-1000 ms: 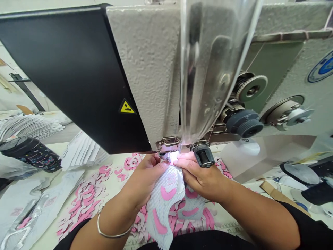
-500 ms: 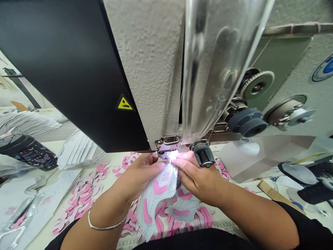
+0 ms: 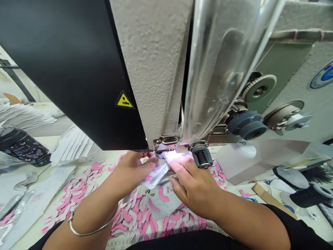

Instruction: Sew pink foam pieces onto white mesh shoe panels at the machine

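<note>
My left hand (image 3: 135, 170) pinches the left edge of a white mesh fabric piece (image 3: 159, 174) with pink patches, thumb on top. The piece lies beneath the lit needle area of a sewing machine (image 3: 156, 69). My right hand (image 3: 194, 182) rests to the right of the needle, index finger stretched flat on the work and thumb spread apart below. Its other fingers are partly hidden behind the thread guide (image 3: 201, 158). A second mesh piece (image 3: 163, 205) with pink patches lies loose nearer my body. The needle tip is lost in glare.
Pink and white scraps (image 3: 137, 217) are heaped before the machine and at left. A dark patterned tumbler (image 3: 24, 147) and stacked white pieces (image 3: 75, 147) stand left. A black thread spool (image 3: 309, 196) and a cardboard strip (image 3: 273, 200) lie right.
The held fabric has turned and slid away from me under the machine, uncovering scraps and the second piece. My left hand has shifted left; my right thumb has spread from its fingers.
</note>
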The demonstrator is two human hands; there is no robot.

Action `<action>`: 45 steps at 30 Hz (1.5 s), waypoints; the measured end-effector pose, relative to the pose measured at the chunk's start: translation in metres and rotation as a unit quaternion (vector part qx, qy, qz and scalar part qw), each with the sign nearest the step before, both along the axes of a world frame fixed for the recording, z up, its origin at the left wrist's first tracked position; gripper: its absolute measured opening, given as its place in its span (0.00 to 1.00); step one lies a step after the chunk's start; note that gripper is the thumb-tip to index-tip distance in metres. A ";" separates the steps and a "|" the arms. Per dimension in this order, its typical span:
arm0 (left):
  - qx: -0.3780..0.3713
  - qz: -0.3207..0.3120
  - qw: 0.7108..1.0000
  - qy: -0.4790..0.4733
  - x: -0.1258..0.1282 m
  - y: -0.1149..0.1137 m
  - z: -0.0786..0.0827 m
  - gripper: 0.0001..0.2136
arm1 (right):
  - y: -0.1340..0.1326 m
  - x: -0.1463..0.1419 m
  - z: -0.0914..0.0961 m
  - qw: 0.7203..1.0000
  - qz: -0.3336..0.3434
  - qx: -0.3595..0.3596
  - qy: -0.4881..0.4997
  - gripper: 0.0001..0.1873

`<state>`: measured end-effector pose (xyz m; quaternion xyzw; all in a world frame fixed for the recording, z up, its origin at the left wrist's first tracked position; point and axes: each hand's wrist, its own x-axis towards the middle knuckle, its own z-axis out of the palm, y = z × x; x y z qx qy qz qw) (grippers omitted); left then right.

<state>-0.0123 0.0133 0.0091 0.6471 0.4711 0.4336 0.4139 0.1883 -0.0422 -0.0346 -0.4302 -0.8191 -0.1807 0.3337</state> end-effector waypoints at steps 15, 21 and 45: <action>0.069 -0.045 0.944 0.319 -0.005 -0.015 0.010 0.27 | 0.005 0.015 0.028 0.986 -0.020 -0.161 0.044 0.14; 0.072 -0.052 0.955 0.281 -0.006 -0.010 0.003 0.26 | 0.003 0.019 0.034 0.976 0.021 -0.208 0.057 0.17; 0.043 -0.021 0.981 0.189 0.003 -0.007 -0.010 0.18 | 0.018 0.022 0.029 0.978 0.075 -0.179 0.069 0.15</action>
